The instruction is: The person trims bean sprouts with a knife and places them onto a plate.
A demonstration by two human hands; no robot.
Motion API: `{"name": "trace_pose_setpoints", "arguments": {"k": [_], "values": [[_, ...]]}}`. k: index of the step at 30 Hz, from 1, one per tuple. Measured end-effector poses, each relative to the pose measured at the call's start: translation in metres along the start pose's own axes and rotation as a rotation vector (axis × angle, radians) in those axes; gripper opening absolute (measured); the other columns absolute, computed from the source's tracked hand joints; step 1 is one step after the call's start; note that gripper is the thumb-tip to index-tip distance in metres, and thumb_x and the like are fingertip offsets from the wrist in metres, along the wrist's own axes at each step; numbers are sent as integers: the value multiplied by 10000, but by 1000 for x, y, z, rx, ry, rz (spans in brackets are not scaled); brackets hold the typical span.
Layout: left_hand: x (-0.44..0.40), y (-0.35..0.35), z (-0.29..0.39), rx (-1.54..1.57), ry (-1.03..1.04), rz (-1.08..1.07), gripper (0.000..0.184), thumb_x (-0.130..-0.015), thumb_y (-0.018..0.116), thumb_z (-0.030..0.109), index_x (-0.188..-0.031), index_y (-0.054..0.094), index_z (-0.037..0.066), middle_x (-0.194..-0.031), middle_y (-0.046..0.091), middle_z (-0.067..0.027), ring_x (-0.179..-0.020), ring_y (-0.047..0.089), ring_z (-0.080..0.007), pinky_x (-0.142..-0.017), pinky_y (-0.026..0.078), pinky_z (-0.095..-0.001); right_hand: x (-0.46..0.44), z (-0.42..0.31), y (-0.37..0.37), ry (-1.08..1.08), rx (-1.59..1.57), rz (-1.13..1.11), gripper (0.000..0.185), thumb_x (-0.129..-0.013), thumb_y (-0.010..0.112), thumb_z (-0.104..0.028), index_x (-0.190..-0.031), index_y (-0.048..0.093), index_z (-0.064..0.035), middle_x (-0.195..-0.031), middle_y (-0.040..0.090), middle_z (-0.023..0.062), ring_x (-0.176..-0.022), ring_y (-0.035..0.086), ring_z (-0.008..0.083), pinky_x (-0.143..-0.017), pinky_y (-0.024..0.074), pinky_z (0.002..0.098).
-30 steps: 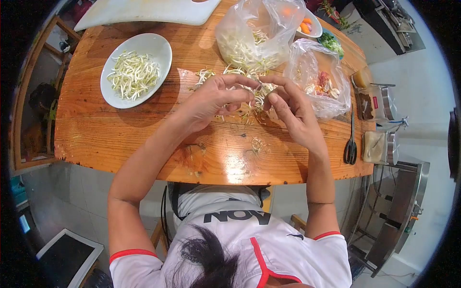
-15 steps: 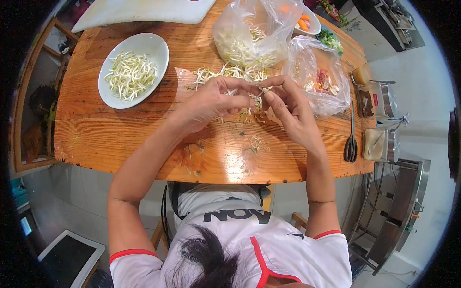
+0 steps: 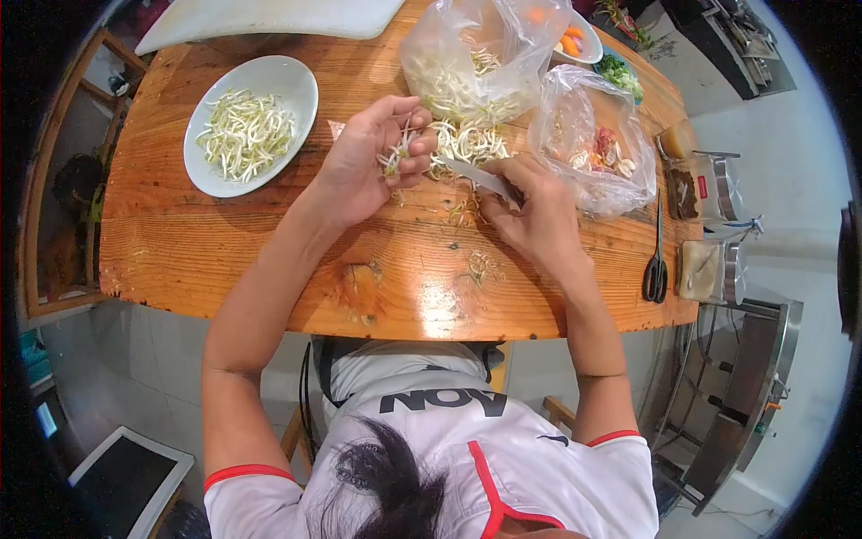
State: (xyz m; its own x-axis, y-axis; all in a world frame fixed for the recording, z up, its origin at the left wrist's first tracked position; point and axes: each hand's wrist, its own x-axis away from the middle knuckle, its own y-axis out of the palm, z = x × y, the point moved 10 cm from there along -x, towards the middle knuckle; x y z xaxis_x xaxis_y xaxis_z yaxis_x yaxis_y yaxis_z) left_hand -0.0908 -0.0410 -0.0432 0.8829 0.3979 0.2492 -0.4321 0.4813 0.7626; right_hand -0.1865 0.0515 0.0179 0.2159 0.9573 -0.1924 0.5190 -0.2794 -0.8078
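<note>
My left hand (image 3: 364, 157) is turned palm up, its fingers curled around a few bean sprouts (image 3: 395, 162). A small knife (image 3: 480, 176) is gripped in my right hand (image 3: 539, 211), its blade pointing left toward the left fingertips. Between and beyond the hands, a loose pile of bean sprouts (image 3: 471, 142) lies on the wood. Behind the pile, a clear plastic bag (image 3: 503, 63) holds more sprouts. Off to the left, a white bowl (image 3: 303, 108) contains a heap of sprouts. Small trimmed bits (image 3: 483, 266) are scattered on the table in front of me.
On the right of the wooden table (image 3: 224, 260) are another plastic bag (image 3: 584, 193) with reddish and pale pieces, black scissors (image 3: 656, 274) and glass jars (image 3: 705, 269). Bowls of orange pieces (image 3: 570, 43) and chopped greens (image 3: 620, 76) stand behind. A white cutting board (image 3: 269, 22) lies far left.
My hands were together over the pile. Now they are apart: the left has moved up with its palm opened upward around sprouts, and the knife in the right shows plainly.
</note>
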Motion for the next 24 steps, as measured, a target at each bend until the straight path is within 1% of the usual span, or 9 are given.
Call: {"name": "trace_pose_setpoints", "arguments": {"k": [4, 5, 7, 13, 16, 19, 20, 22, 24], "values": [[1, -2, -4, 65, -49, 33, 222, -1010, 334, 288, -856, 389, 138, -649, 402, 48, -492, 416, -39, -380, 286, -157, 0, 1, 6, 9, 31, -76, 229, -726, 715, -115, -949, 686, -73, -828, 608, 129, -739, 625, 323, -648, 498, 399], [1, -2, -4, 79, -53, 38, 216, -1012, 330, 281, -862, 390, 137, -647, 398, 49, -498, 419, -36, -376, 283, -154, 0, -1, 6, -11, 34, -55, 241, -721, 719, -114, -957, 688, -75, -822, 604, 126, -732, 622, 323, -645, 497, 400], [-1, -4, -5, 87, -51, 24, 216, -1008, 337, 284, -863, 394, 135, -651, 400, 49, -508, 427, -39, -382, 286, -159, 0, -2, 4, -49, 43, -12, 264, -711, 725, -110, -971, 690, -81, -811, 597, 121, -718, 616, 324, -640, 495, 403], [-2, -6, -5, 75, -44, 34, 223, -992, 368, 304, -873, 417, 122, -652, 403, 40, -524, 438, -52, -398, 294, -172, 4, -11, 21, -111, -10, -182, 289, -676, 736, -92, -961, 688, -85, -795, 581, 122, -720, 611, 318, -636, 487, 405], [-2, -7, -5, 61, -47, 43, 218, -982, 392, 304, -877, 432, 117, -649, 407, 36, -520, 435, -55, -400, 299, -175, 4, -11, 22, -140, 10, -174, 282, -677, 726, -83, -956, 681, -73, -804, 578, 124, -722, 607, 329, -636, 486, 407], [-4, -10, -5, 18, -25, 50, 210, -967, 430, 300, -878, 460, 112, -653, 428, 37, -519, 441, -50, -398, 303, -175, 1, -9, 16, -133, -44, -153, 272, -679, 712, -64, -948, 681, -45, -823, 613, 136, -713, 622, 291, -628, 485, 379], [-4, -11, -4, 1, -13, 48, 208, -961, 445, 299, -877, 471, 110, -655, 438, 38, -520, 445, -47, -398, 305, -175, 1, -4, 12, -67, -120, -140, 249, -692, 703, -56, -939, 681, -31, -809, 628, 120, -695, 619, 248, -618, 480, 354], [1, -10, -1, -124, 5, 132, 207, -946, 479, 302, -882, 496, 106, -660, 462, 44, -526, 456, -36, -400, 311, -172, 1, 5, 4, 65, -271, -113, 205, -718, 685, -38, -920, 682, -2, -783, 660, 87, -660, 611, 163, -597, 469, 306], [4, -8, -2, -221, 17, 173, 211, -933, 506, 311, -883, 519, 106, -668, 489, 48, -530, 464, -27, -404, 313, -169, 3, 15, 3, 206, -489, -132, 156, -751, 669, -31, -899, 683, 14, -750, 654, 34, -655, 566, 88, -588, 441, 252]]}}
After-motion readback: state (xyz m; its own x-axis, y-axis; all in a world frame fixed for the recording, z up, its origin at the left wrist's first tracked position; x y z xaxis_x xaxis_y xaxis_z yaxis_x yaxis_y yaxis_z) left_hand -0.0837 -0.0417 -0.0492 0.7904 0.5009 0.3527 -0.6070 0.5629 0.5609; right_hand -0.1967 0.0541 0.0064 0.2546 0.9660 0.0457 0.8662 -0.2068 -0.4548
